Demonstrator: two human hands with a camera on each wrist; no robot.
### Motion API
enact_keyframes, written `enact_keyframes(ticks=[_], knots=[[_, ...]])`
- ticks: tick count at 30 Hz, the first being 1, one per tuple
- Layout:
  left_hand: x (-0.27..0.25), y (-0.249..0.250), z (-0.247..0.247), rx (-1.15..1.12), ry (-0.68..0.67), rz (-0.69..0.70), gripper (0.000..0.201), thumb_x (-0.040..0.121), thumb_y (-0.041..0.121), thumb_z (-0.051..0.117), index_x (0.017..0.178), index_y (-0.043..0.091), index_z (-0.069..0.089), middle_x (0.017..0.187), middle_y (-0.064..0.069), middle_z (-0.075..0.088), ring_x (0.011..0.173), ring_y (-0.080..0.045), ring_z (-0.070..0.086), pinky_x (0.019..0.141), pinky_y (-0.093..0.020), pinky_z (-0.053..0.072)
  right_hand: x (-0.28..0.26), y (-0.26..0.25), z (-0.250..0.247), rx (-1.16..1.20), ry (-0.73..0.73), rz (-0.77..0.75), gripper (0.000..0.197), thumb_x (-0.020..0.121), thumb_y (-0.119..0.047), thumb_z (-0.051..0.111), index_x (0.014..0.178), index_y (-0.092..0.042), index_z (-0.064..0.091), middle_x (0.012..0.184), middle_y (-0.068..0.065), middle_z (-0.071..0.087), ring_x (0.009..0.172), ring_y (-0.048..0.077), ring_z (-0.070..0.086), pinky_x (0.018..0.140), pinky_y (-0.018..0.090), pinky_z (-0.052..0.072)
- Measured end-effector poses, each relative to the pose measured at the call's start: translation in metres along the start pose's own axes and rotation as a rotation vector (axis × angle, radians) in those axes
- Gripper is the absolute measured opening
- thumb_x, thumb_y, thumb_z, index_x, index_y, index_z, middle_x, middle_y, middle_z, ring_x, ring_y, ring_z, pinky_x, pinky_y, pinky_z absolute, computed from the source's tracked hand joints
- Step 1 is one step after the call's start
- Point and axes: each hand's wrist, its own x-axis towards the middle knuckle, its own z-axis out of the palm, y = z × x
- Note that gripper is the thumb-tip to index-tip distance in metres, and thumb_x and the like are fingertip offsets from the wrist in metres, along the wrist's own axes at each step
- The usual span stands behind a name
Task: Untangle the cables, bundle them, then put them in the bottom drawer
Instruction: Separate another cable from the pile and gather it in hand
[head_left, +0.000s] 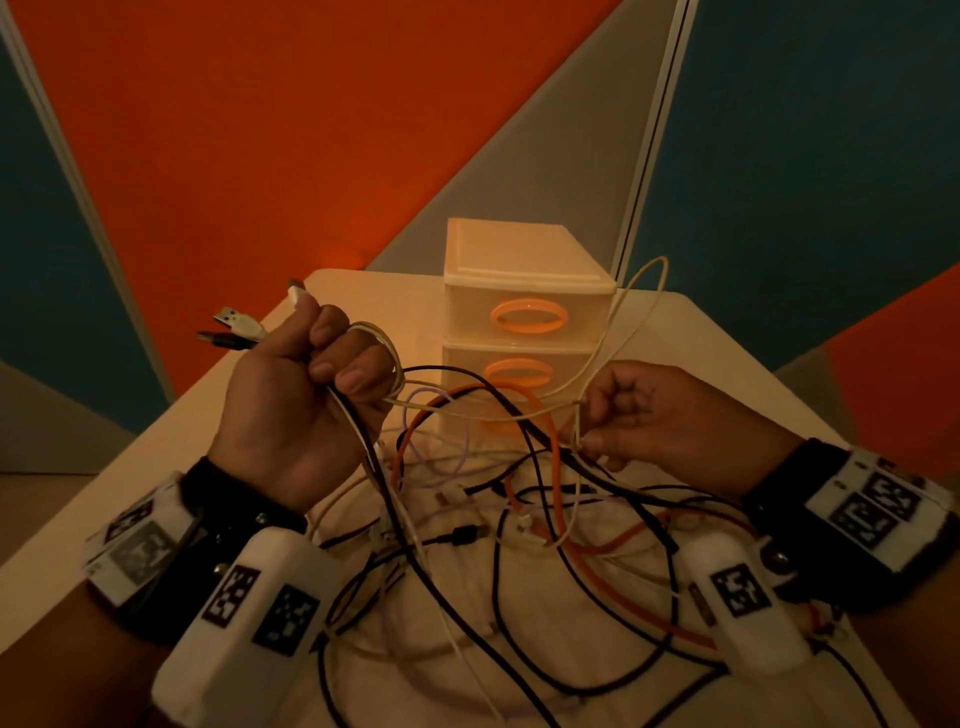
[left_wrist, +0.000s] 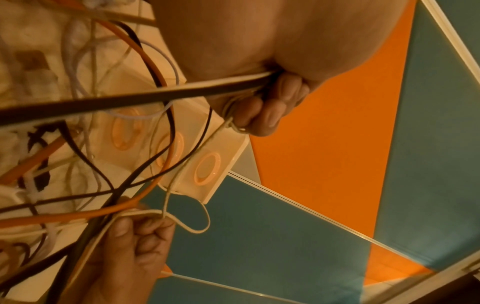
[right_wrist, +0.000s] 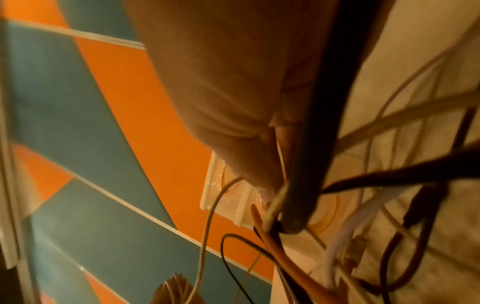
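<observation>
A tangle of black, orange, white and lilac cables (head_left: 498, 519) lies on the cloth-covered table and hangs between my hands. My left hand (head_left: 306, 400) is raised in a fist round several cable ends, whose USB plugs (head_left: 236, 325) stick out to the left, and a cream cable (head_left: 384, 343) is looped over its fingers. My right hand (head_left: 623, 415) pinches a thin cream cable (head_left: 641, 296) that arcs up beside the drawers; the left wrist view shows that same pinch on the loop (left_wrist: 192, 224). The small plastic drawer unit (head_left: 519, 291) with orange handles stands behind the tangle, its drawers shut.
The white table (head_left: 717, 353) ends close behind and beside the drawer unit. Orange, teal and grey wall panels (head_left: 260, 130) rise beyond it. Wrist cameras with marker tags (head_left: 249, 613) sit on both forearms.
</observation>
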Motion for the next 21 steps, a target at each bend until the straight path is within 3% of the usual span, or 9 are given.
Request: enact_keyframes(ticks=[3,7,12,17,21], knots=[[0.001,0.002,-0.002,-0.005,-0.003,-0.005,0.044,0.107,0.041,0.036,0.069,0.019,0.042,0.057,0.008,0.028,0.052,-0.01,0.032,0.054,-0.021,0.032,0.001,0.001,0.002,0.112,0.052,0.017,0.024,0.084,0.009,0.069,0.086,-0.009,0.054,0.093,0.024,0.07,0.076,0.021,0.065,0.059,0.023,0.052],[0.003,0.004,-0.008,-0.052,-0.042,-0.03,0.044,0.108,0.041,0.038,0.071,0.018,0.044,0.059,0.006,0.029,0.051,-0.011,0.035,0.054,-0.022,0.036,0.0,0.003,0.0,0.268,0.004,0.071,0.024,0.084,0.008,0.067,0.099,-0.01,0.063,0.087,0.009,0.071,0.076,0.016,0.064,0.061,0.024,0.047],[0.002,0.001,-0.004,0.014,0.02,-0.039,0.043,0.107,0.039,0.038,0.07,0.018,0.042,0.057,0.006,0.028,0.049,-0.011,0.032,0.05,-0.021,0.036,0.0,0.003,-0.005,0.156,0.163,0.041,0.011,0.077,-0.001,0.077,0.084,-0.006,0.069,0.078,0.009,0.076,0.072,0.014,0.071,0.06,0.023,0.054],[-0.001,-0.006,0.006,0.188,0.096,-0.032,0.041,0.103,0.04,0.04,0.067,0.02,0.039,0.056,0.006,0.024,0.046,-0.01,0.027,0.045,-0.021,0.032,-0.005,-0.003,-0.01,0.357,0.097,0.039,0.015,0.074,-0.009,0.07,0.084,-0.007,0.059,0.08,0.013,0.064,0.068,0.022,0.067,0.053,0.029,0.055],[0.0,-0.007,0.005,0.227,0.112,-0.044,0.04,0.102,0.04,0.04,0.068,0.02,0.039,0.057,0.006,0.023,0.047,-0.011,0.027,0.046,-0.022,0.029,-0.004,-0.005,-0.014,0.448,0.035,0.05,0.012,0.08,-0.009,0.063,0.086,-0.01,0.053,0.085,0.013,0.06,0.06,0.019,0.06,0.043,0.024,0.048]])
